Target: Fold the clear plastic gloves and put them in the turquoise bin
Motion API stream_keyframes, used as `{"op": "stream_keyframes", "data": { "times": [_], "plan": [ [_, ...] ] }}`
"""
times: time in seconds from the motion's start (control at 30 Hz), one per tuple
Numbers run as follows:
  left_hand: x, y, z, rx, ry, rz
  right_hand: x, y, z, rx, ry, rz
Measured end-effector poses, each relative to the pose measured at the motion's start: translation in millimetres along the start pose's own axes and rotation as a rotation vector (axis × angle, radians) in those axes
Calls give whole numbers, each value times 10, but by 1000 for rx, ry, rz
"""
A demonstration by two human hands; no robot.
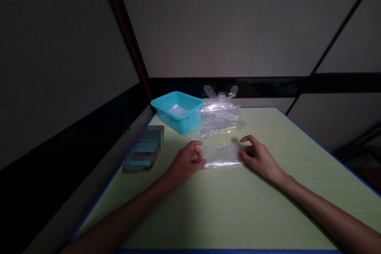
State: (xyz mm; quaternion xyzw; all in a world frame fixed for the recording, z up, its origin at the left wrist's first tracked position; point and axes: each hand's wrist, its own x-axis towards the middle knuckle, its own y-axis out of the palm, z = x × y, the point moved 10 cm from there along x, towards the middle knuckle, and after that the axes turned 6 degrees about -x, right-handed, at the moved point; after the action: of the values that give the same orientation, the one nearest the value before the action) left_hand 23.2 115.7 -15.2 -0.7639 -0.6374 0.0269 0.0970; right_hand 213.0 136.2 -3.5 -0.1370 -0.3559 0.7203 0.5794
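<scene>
A clear plastic sheet (222, 154), folded into a flat rectangle, lies on the table between my hands; it looks like the same film as the disposable gloves behind it. My left hand (189, 158) is at its left edge, fingers curved and apart, thumb tip touching the corner. At the right edge rests my right hand (256, 155), its index finger raised away from the thumb, which meets the plastic. Just beyond lies a loose pile of clear disposable plastic gloves (222, 121), some glove fingers sticking up against the wall.
A turquoise plastic basket (186, 125) stands at the back left, with a folded clear piece (177, 110) inside. Near the left edge is a blurred-out, pixelated object (143, 151). The pale table (238, 214) has blue edging, and walls rise behind and to the left.
</scene>
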Motion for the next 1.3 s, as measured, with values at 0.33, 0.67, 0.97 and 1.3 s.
{"op": "stream_keyframes", "data": {
  "times": [0.33,0.67,0.97,1.3],
  "plan": [
    [-13,-4,-27,134,72,-10,14,17,22,-201,-79,-28],
    [-11,-20,-5,68,45,-29,26,-15,74,-300,-233,-61],
    [-1,-144,-11,-6,33,-131,29,-2,108,-314,-243,-32],
    [-176,-32,-379,538,392,-122,13,-53,209,-340,-281,-62]
  ]
}}
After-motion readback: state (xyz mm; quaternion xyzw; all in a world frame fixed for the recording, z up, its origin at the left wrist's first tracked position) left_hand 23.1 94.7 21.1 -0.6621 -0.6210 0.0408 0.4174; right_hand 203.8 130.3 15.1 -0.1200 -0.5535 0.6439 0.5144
